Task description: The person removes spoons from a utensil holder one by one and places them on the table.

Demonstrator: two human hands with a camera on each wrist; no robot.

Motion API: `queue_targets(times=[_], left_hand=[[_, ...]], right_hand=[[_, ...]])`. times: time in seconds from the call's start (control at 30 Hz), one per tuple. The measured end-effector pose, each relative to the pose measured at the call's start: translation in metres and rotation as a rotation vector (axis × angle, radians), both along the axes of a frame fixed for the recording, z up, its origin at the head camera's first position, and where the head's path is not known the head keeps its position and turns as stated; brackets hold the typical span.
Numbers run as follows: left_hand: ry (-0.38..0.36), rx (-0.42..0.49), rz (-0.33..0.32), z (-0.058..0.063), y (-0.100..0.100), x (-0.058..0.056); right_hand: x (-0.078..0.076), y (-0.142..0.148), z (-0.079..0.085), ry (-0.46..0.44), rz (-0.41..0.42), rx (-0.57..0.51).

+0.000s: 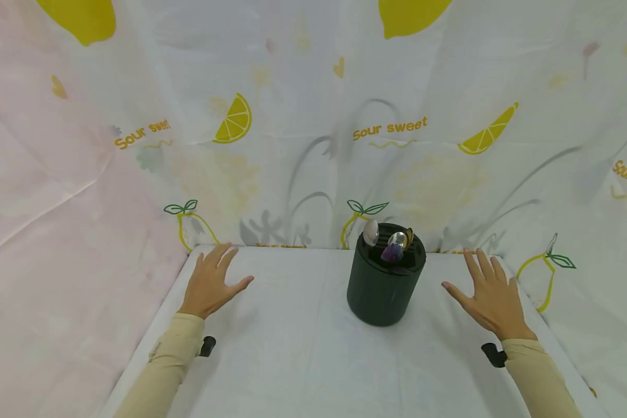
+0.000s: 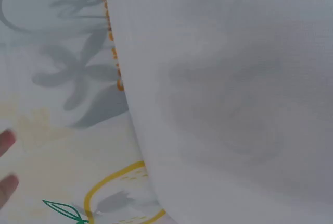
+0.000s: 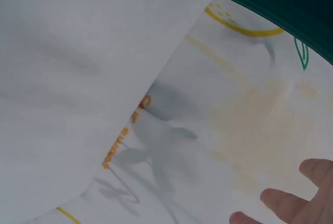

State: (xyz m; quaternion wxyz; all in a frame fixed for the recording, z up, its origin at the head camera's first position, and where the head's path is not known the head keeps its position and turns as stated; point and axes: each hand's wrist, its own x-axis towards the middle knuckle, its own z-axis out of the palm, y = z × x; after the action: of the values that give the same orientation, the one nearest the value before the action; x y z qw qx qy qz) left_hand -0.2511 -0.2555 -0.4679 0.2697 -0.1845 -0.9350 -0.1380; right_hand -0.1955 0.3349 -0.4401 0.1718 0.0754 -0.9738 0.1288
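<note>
A dark green utensil holder (image 1: 380, 293) stands upright on the white table, right of the middle. Out of its slotted black top poke several spoon heads: a silver spoon (image 1: 371, 233), another silver spoon (image 1: 397, 239), a purple one (image 1: 392, 252) and a gold one (image 1: 409, 237). On the left side of the table my left hand (image 1: 210, 283) hovers with fingers spread, holding nothing. My right hand (image 1: 493, 299) is spread too, to the right of the holder and apart from it. In the right wrist view the holder's green side (image 3: 270, 0) crosses the top corner.
The table (image 1: 287, 360) is covered in white cloth. Behind it and at both sides hang curtains (image 1: 303, 174) printed with lemons and lettering. A black wrist device (image 1: 207, 346) sits at the left cuff, another black device (image 1: 494, 355) at the right one.
</note>
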Motion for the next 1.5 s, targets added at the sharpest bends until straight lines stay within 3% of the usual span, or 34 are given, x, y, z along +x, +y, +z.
queue_targets(times=[0.1,0.17,0.43,0.7,0.97,1.23,1.5], left_hand=[[0.108,0.026,-0.107,0.004,0.001,-0.001],[0.137,0.066,-0.139,0.008,0.004,-0.001],[0.032,0.323,-0.214,0.027,0.038,0.0],[0.017,0.43,-0.333,0.037,0.082,0.003],[-0.066,0.453,-0.372,0.035,0.117,0.012],[-0.109,0.481,-0.39,0.027,0.126,0.013],[-0.172,0.552,-0.428,0.03,0.129,-0.001]], right_hand=[[-0.001,-0.001,0.008,-0.05,0.074,-0.135],[-0.002,-0.003,0.014,-0.067,0.124,-0.237],[-0.006,-0.027,0.029,0.017,0.217,-0.369],[-0.007,-0.051,0.027,0.055,0.283,-0.4],[-0.006,-0.064,0.017,0.095,0.333,-0.426],[-0.009,-0.069,0.01,0.179,0.365,-0.423],[-0.013,-0.069,0.004,0.27,0.387,-0.403]])
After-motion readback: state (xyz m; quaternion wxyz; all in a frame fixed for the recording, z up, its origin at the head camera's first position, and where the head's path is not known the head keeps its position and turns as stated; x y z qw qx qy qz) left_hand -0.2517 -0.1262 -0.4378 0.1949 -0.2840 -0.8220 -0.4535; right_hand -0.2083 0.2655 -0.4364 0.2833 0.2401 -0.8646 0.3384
